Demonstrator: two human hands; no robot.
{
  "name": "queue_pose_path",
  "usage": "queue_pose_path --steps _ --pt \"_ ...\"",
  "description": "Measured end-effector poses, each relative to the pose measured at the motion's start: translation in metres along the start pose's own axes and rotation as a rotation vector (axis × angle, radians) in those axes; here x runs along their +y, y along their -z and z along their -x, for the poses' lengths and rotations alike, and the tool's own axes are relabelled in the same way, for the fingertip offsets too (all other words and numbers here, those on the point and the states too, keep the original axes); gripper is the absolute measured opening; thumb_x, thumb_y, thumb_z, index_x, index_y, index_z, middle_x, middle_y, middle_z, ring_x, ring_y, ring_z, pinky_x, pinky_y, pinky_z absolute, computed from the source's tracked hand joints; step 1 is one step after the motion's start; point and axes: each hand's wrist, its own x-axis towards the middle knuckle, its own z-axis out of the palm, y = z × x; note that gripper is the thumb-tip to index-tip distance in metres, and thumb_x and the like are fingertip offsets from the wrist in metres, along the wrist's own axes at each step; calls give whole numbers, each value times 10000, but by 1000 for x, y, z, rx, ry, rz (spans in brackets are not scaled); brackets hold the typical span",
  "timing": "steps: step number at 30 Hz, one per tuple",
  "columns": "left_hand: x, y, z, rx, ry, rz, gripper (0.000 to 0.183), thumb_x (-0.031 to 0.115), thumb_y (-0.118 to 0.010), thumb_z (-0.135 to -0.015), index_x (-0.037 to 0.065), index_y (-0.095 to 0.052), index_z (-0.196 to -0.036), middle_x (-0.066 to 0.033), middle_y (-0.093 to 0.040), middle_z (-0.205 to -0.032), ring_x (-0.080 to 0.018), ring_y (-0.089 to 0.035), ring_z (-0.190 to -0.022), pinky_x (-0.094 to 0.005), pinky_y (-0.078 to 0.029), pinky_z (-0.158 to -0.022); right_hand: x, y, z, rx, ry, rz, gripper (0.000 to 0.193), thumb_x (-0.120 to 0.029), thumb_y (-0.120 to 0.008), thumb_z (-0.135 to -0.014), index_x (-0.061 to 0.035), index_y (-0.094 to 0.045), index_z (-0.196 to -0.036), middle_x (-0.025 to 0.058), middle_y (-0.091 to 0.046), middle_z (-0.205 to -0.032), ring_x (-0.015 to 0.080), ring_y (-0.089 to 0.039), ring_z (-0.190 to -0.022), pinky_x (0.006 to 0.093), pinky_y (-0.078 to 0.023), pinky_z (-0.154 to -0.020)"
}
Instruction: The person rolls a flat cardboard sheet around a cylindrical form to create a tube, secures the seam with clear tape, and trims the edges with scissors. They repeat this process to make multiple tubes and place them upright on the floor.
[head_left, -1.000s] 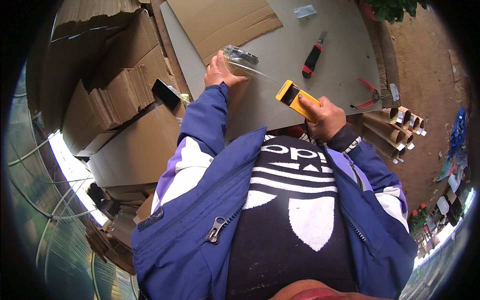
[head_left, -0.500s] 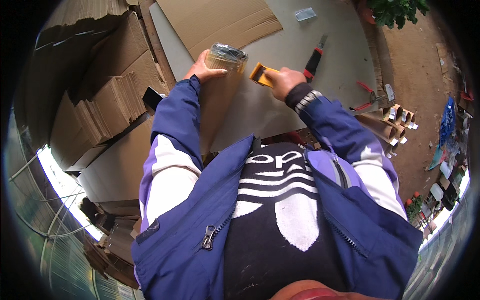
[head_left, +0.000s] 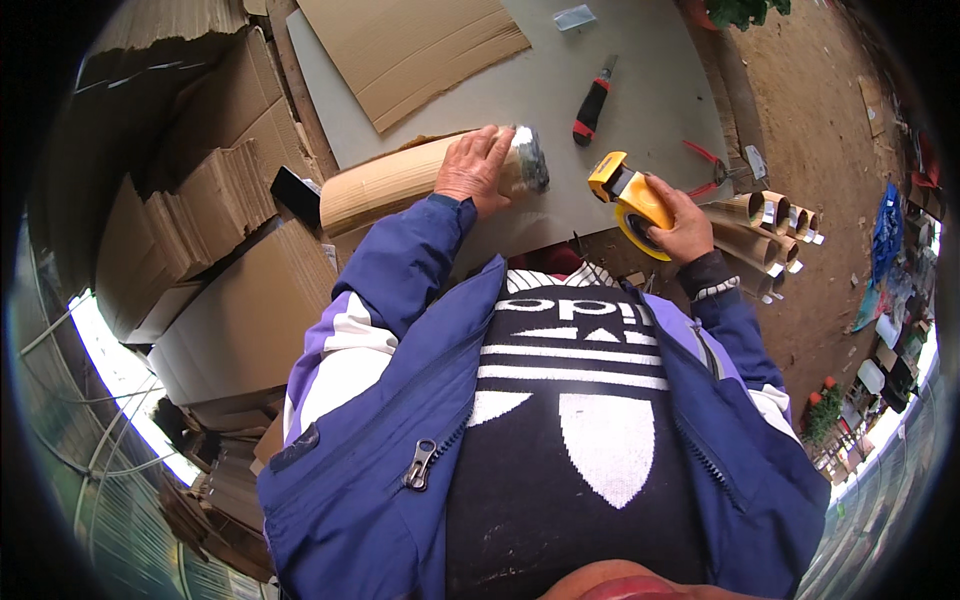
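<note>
A rolled cardboard package (head_left: 385,183) lies crosswise over the table's near part, its right end wrapped in shiny clear tape over something dark. Across it, close to the taped end, my left hand (head_left: 472,172) is closed with fingers over the top. My right hand (head_left: 685,222) grips a yellow tape dispenser (head_left: 648,203) by its body, to the right of the package and apart from it. Beyond the dispenser, a red and black utility knife (head_left: 592,108) rests on the grey tabletop (head_left: 550,90).
A flat cardboard sheet (head_left: 410,60) covers the far left of the table. Red-handled pliers (head_left: 708,172) lie at its right edge, near several cardboard tubes (head_left: 765,235). A black phone (head_left: 296,194) and stacked cardboard (head_left: 215,200) are on the left. A clear plastic piece (head_left: 574,17) lies far off.
The package has swung from pointing away to lying crosswise, its taped end now to the right. My left hand has moved right along with it. My right hand has drawn right and nearer with the dispenser.
</note>
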Motion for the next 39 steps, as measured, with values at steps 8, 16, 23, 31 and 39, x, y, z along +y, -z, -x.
queue_pose_path --steps 8,16,23,31,39 --pt "-16 -10 28 -74 280 -48 1375 598 -906 -493 84 -231 -1574 -134 -275 -1614 -323 -200 -1512 -524 -98 -1232 -53 4 -48 -35 358 -61 560 -251 -785 -775 -252 -638 -1316 72 -617 -928 283 -667 -848 384 -561 -744" --pt "-21 -21 33 -34 279 -85 1338 665 -863 -504 87 -268 -1555 -109 -314 -1595 -270 -238 -1502 -496 -126 -1234 -164 -23 -108 -383 681 527 419 -157 -699 -778 -275 -675 -1180 108 -646 -917 324 -696 -814 433 -573 -680" --pt "-22 -19 34 56 231 -3 1159 449 -884 -573 149 -320 -1540 -116 -310 -1596 -302 -273 -1491 -521 -204 -1211 -83 0 -95 -164 656 430 378 -227 -768 -804 -318 -680 -1160 78 -618 -870 304 -678 -733 412 -561 -632" --pt "7 3 -3 -80 281 -192 1110 535 -859 -644 261 -301 -1564 -112 -319 -1604 -352 -275 -1486 -622 -246 -1158 -34 -22 -123 -77 358 156 454 -336 -786 -817 -376 -668 -1254 38 -625 -942 262 -680 -861 390 -563 -735" --pt "-15 22 -23 -76 103 -273 1305 662 -890 -501 86 -328 -1529 -134 -386 -1564 -337 -373 -1440 -503 -253 -1197 -9 -41 -111 -121 254 -25 523 -344 -794 -801 -386 -646 -1300 39 -626 -996 263 -672 -914 375 -554 -785"
